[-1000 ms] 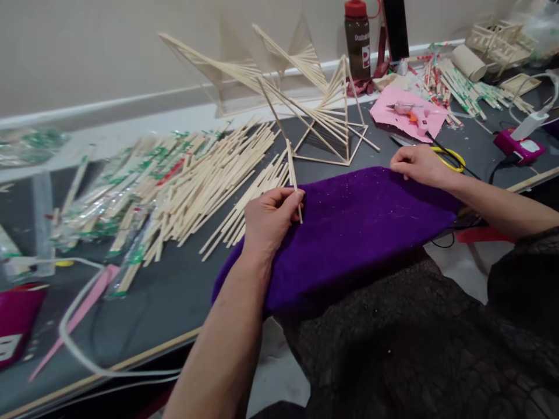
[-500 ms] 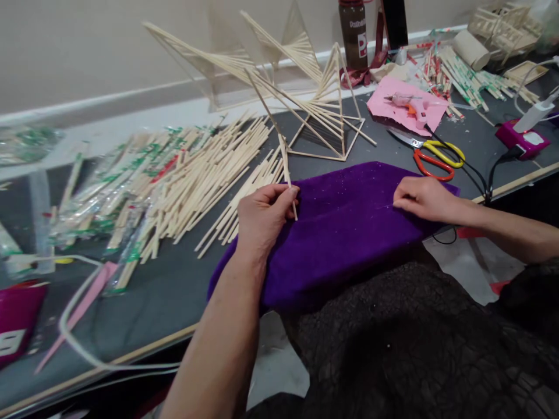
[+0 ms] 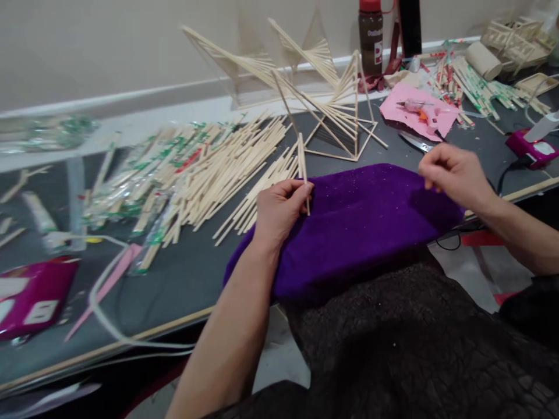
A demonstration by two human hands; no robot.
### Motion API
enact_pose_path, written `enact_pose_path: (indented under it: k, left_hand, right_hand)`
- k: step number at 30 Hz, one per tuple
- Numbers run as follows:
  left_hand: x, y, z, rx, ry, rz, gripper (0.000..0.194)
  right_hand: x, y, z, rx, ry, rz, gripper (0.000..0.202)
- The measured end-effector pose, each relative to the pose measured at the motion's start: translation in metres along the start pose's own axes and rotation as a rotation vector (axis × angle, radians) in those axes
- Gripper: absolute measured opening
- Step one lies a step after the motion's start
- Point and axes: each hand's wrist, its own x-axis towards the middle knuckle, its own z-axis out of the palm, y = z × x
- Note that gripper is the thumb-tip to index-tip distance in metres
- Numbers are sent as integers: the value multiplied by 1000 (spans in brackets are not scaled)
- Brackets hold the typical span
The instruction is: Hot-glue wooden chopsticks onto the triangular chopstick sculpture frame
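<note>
My left hand (image 3: pixel 282 210) pinches a pair of thin wooden chopsticks (image 3: pixel 304 166) between thumb and fingers; they stand nearly upright above the left part of a purple cloth (image 3: pixel 349 227). Over the cloth's right end hovers my right hand (image 3: pixel 454 174), its fingers curled in; whether they hold anything small is hidden. White specks dot the cloth. Behind it stands a twisted frame of glued sticks (image 3: pixel 336 113). Scissors (image 3: pixel 417 141) lie just beyond my right hand, their handles mostly covered by it.
Loose chopsticks (image 3: pixel 236 169) and wrapped ones (image 3: pixel 135 174) spread along the left. A pink glue gun (image 3: pixel 421 113) rests on pink paper (image 3: pixel 393 107). A bottle (image 3: pixel 371 41) stands by the wall. A magenta power block (image 3: pixel 530 148) and white cable (image 3: pixel 105 320) lie near the table's edge.
My right hand has lifted off the cloth and moved to the right and away from me, now covering the scissors' handles. My left hand still holds the chopsticks. The view has shifted slightly left.
</note>
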Motion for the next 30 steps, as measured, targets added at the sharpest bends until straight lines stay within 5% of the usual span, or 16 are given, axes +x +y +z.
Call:
enact_pose_path:
  k: [6, 12, 15, 20, 24, 26, 30]
  left_hand:
    - [1, -2, 2, -29, -17, 13, 16]
    - [0, -2, 3, -30, -28, 54, 16]
    - [0, -1, 4, -19, -11, 78, 15]
    - [0, 2, 6, -7, -3, 74, 11]
    - [0, 2, 7, 2, 7, 77, 11]
    - [1, 1, 8, 15, 13, 82, 11]
    - [3, -2, 6, 49, 17, 87, 13]
  right_hand:
    - [16, -21, 74, -234, -484, -314, 7]
    - [44, -18, 129, -670, -594, -421, 20]
    - [50, -17, 123, -720, -548, -414, 21]
    - [30, -29, 67, -423, -392, -233, 16]
    - [-33, -38, 42, -171, -682, -208, 16]
    - [-64, -36, 48, -137, -876, -283, 17]
    - [-90, -36, 75, -377, -967, -490, 19]
